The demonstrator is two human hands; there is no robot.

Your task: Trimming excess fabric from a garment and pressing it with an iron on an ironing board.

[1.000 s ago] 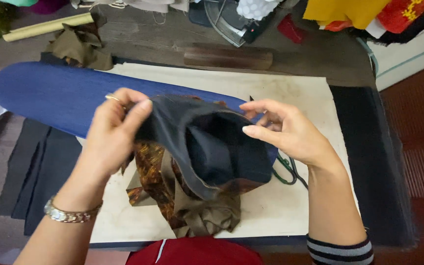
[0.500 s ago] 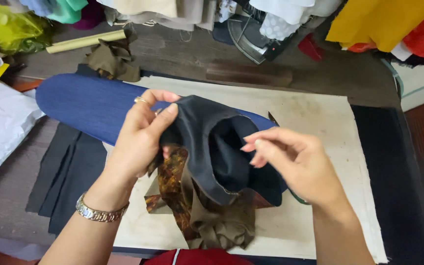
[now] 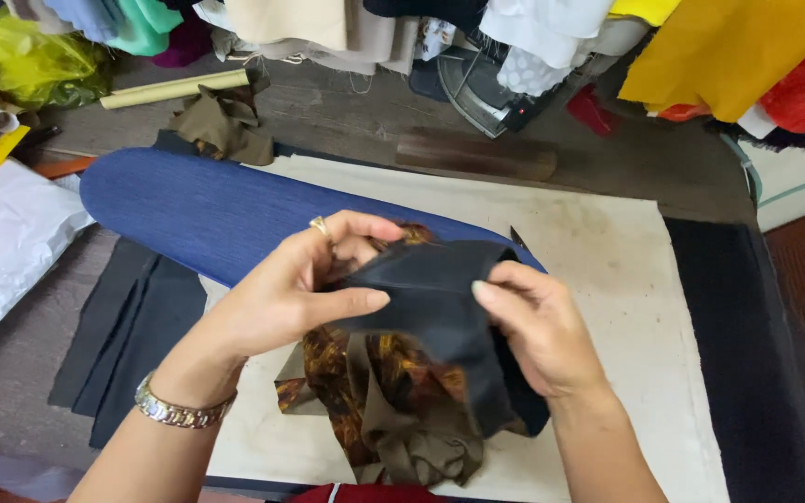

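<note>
Edges: the cream pressing cloth (image 3: 607, 279) reaches well to the right of the hands and ends against a dark mat (image 3: 747, 373); its near edge runs just below the bundle of fabric.
Open room: bare cream cloth lies to the right and behind the hands; to the left the long blue padded board (image 3: 197, 210) takes up the space, with dark grey fabric pieces (image 3: 123, 326) spread under its near side.
Back of the bench: a wooden block (image 3: 477, 154), an iron (image 3: 491, 88) and an olive scrap (image 3: 221, 126) sit well away from the hands.
Left hand (image 3: 295, 293): thumb and fingers pinched together on the left end of the dark fabric piece (image 3: 440, 298), a ring on one finger, a metal watch (image 3: 174, 410) at the wrist.
Right hand (image 3: 538, 331): fingers closed over the right side of the same piece, thumb on top.
Where the piece is: held up between both hands, above the rounded end of the blue board.
How it looks: near-black, matte, folded over, hanging down past the right palm.
Beneath: brown patterned cloth (image 3: 337, 373) and olive lining (image 3: 412, 438) bunched together below it.
</note>
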